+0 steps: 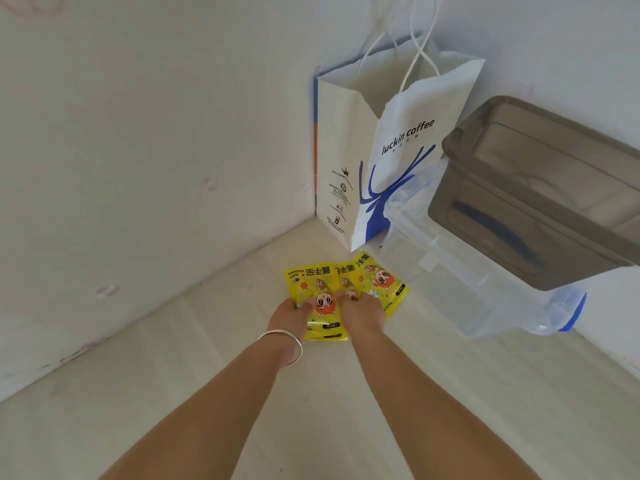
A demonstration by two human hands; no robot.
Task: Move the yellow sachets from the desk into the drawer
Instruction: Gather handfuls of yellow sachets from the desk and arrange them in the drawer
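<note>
In front of Luckin coffee bag point(388, 157), on desk point(242, 393): yellow hand-warmer sachets point(346, 289) fanned flat. Our left hand point(291, 315) and right hand point(360, 311) press on them, fingers bent; real grip we cannot tell. No drawer visible; nothing moved yet, we judge.

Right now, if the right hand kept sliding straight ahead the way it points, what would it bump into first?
Probably the white paper bag standing in the corner. The right hand rests on the yellow sachets and points up the desk toward it. The clear box lies further right; depth is hard to judge.
</note>
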